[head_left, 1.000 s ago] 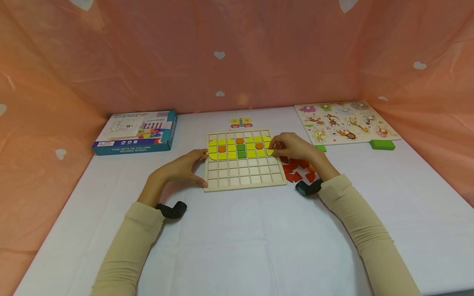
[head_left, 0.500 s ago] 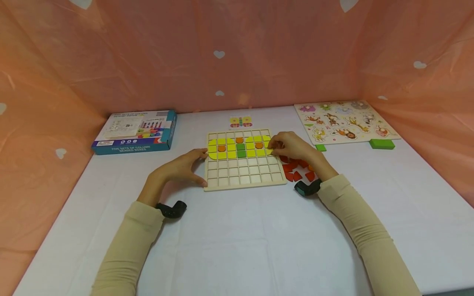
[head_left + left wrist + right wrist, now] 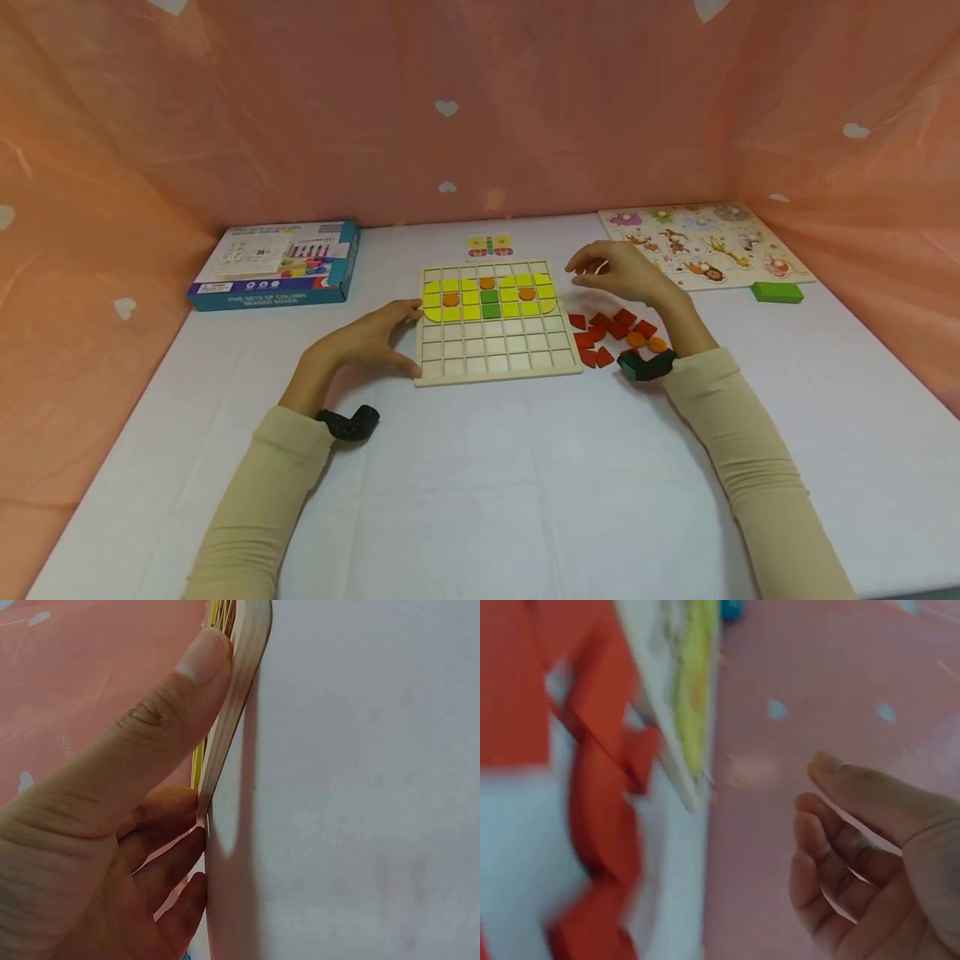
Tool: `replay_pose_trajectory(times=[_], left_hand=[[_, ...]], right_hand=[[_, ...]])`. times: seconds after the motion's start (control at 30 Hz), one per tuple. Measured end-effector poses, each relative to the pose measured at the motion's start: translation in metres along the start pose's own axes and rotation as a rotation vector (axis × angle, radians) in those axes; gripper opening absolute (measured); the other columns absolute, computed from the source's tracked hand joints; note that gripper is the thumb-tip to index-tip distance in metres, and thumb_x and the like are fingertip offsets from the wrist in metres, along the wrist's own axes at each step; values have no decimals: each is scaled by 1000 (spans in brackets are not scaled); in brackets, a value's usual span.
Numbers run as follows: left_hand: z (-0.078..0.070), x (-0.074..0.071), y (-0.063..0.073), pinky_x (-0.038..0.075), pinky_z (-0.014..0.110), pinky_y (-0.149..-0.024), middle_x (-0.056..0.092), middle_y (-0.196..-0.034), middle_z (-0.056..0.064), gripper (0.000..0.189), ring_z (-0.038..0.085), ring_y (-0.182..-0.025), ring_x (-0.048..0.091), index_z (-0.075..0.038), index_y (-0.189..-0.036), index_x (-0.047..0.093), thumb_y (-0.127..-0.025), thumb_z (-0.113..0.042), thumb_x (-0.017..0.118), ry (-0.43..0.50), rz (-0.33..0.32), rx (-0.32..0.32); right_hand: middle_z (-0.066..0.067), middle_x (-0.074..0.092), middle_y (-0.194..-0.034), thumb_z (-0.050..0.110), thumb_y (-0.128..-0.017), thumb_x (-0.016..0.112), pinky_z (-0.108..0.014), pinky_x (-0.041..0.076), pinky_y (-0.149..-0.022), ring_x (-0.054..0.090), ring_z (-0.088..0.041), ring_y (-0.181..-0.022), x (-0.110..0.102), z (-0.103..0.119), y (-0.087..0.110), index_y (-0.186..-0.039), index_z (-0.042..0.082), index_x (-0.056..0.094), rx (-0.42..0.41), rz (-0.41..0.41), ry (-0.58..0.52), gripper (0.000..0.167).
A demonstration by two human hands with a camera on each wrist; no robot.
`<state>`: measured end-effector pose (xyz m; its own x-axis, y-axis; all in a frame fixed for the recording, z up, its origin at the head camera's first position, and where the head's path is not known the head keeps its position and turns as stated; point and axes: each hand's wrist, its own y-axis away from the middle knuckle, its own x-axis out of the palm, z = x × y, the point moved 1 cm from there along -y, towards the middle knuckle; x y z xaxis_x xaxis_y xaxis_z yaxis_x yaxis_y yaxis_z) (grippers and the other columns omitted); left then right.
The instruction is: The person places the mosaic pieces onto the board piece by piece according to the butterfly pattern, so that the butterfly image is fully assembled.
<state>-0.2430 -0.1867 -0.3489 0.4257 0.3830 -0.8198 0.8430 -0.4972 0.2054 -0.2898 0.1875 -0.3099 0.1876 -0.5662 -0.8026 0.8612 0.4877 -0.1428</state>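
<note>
A wooden grid board [image 3: 498, 380] lies on the table, its far rows filled with yellow tiles [image 3: 470, 313], two green squares [image 3: 490, 311] and several orange discs [image 3: 451, 300]. My left hand [image 3: 365, 337] touches the board's left edge, thumb near the front corner and fingers farther back, apart from each other; the left wrist view shows the thumb [image 3: 204, 656] against the rim. Raised off the board's right side, my right hand [image 3: 622, 269] has loosely bent fingers with nothing between them. Below it lie several red pieces [image 3: 625, 317] and loose orange discs [image 3: 657, 344].
Behind the board lies a small card [image 3: 490, 247] with a butterfly-like pattern. At the far left is a blue boxed set [image 3: 270, 296]. An animal peg puzzle [image 3: 738, 271] lies at the far right, a green block [image 3: 777, 292] at its front edge.
My right hand has left the yellow tile at the board's right edge and moved up and right. The tile now sits in the grid. My left hand stays put.
</note>
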Motion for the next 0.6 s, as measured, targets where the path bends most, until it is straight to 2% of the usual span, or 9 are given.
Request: replay_pose_trajectory(times=[0.1, 0.23, 0.47, 0.6], left_hand=[[0, 0, 0, 16, 47, -114, 24, -152, 12, 102, 30, -141, 18, -4, -144, 32, -65, -44, 82, -2, -2, 3], [1, 0, 0, 16, 48, -114, 24, -152, 14, 102, 32, -140, 18, -3, -143, 32, -65, -43, 83, -8, -4, 9], [0, 0, 0, 15, 47, -114, 24, -152, 14, 101, 31, -141, 18, -2, -143, 32, -65, -41, 83, -10, -2, 14], [-1, 0, 0, 15, 47, -114, 23, -152, 14, 102, 31, -141, 17, -3, -143, 32, -64, -41, 84, -8, 0, 7]], right_hand=[[-10, 67, -97, 11, -86, 67, -23, 48, -77, 59, -23, -87, -15, -8, 8, -105, 3, 67, 24, -52, -9, 21], [-10, 66, -98, 14, -87, 66, -14, 46, -72, 59, -24, -89, -30, -22, 24, -104, 2, 67, 73, -58, 15, 21], [-10, 66, -97, 11, -88, 65, -14, 46, -71, 58, -22, -88, -43, -42, 53, -102, 3, 67, 122, -31, 53, 17], [-12, 67, -101, 10, -87, 65, -14, 46, -74, 59, -22, -90, -43, -51, 66, -104, 2, 67, 120, 7, 54, 19]])
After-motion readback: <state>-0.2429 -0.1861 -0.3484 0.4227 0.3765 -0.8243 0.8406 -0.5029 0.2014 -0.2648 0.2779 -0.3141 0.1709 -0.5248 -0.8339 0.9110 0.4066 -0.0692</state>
